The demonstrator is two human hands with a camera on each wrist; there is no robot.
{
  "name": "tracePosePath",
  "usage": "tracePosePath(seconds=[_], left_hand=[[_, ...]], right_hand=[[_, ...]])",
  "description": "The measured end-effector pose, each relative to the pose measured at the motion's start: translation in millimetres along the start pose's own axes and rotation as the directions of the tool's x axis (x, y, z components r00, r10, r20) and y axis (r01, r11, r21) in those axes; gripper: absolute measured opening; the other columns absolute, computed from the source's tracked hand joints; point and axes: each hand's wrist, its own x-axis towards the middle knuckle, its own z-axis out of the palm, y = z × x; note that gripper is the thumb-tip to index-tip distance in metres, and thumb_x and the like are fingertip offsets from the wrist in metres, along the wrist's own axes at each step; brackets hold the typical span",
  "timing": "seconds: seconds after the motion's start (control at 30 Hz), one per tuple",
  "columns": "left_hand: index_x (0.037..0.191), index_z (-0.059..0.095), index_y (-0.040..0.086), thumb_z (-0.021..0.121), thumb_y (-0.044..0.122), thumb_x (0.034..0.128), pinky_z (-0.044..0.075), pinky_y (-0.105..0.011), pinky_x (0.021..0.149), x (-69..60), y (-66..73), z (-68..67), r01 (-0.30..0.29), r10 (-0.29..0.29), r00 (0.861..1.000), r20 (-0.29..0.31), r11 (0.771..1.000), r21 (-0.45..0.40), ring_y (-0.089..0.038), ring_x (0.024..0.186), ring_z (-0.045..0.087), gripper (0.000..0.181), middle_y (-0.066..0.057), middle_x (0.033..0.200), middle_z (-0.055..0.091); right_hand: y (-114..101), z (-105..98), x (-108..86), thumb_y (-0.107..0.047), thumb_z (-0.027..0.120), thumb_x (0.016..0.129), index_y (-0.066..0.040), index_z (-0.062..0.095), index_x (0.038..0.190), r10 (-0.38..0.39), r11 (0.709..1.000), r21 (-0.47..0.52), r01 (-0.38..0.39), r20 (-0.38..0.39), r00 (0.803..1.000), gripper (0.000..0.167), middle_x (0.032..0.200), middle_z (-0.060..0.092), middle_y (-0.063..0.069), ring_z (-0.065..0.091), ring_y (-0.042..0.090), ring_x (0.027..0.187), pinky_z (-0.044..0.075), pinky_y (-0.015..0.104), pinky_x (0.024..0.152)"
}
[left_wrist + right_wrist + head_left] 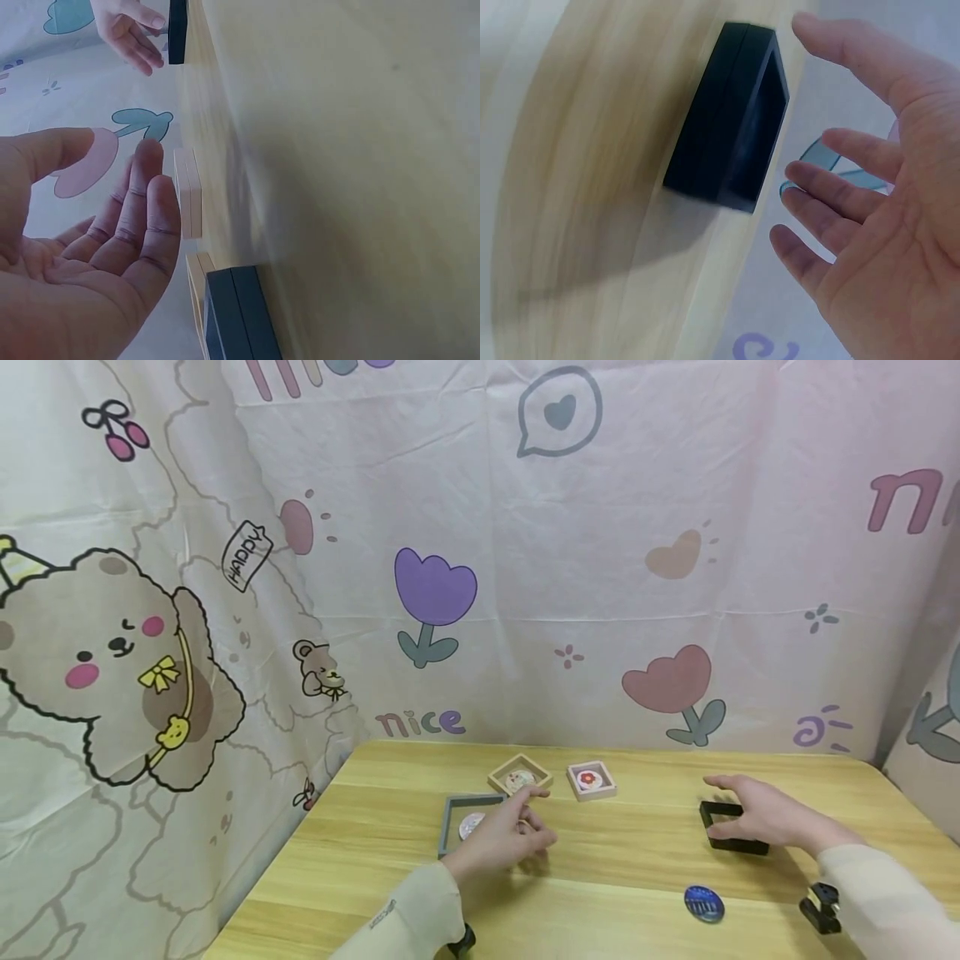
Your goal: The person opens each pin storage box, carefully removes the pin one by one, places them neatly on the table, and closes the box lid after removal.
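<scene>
My left hand point(501, 833) hovers with loosely bent fingers over the right side of a grey square tray point(447, 828), holding nothing. A pale round badge point(470, 826) lies in that tray, partly hidden. In the left wrist view a gap shows between the thumb and fingers of the left hand point(97, 251). Above a black square tray point(742, 846) is my right hand point(772, 812), its fingers spread. The right wrist view shows the right hand point(900, 180) apart from the black tray point(716, 120). Nearer me lies a blue round badge point(704, 904) on the table.
Behind the left hand stand a yellowish wooden tray point(498, 782) with a patterned badge point(519, 779) and a pale pink tray point(598, 794) with a red-flower badge point(589, 779). A printed curtain point(525, 693) hangs along the back edge of the wooden table point(615, 860).
</scene>
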Motion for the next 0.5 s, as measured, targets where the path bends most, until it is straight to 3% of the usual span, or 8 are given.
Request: tracePosePath(seconds=[0.2, 0.5], left_hand=[[0.157, 0.046, 0.018, 0.078, 0.023, 0.0978, 0.064, -0.033, 0.069, 7.9, 3.9, 6.5, 0.0, 0.0, 1.0, 0.006, 0.999, 0.054, -0.028, 0.084, 0.076, 0.068, 0.001, 0.1, 0.071], [0.158, 0.045, 0.013, 0.08, 0.021, 0.0956, 0.06, -0.025, 0.065, 29.1, 9.7, 10.8, 0.025, -0.025, 1.0, -0.002, 0.99, 0.142, -0.016, 0.076, 0.071, 0.072, 0.002, 0.1, 0.07]], right_hand=[[-15, 10, 9.7, -0.032, 0.091, 0.084, 0.017, 0.05, 0.147, -0.013, 1.0, 0.01, 0.013, 0.0, 1.0, 0.09, 0.144, 0.056, 0.043, 0.056, 0.063, 0.129, 0.048, 0.075, 0.107], [-41, 15, 28.5, -0.032, 0.087, 0.09, 0.013, 0.042, 0.155, 0.003, 0.997, 0.077, -0.008, 0.056, 0.998, 0.091, 0.152, 0.05, 0.041, 0.052, 0.061, 0.137, 0.045, 0.075, 0.112]])
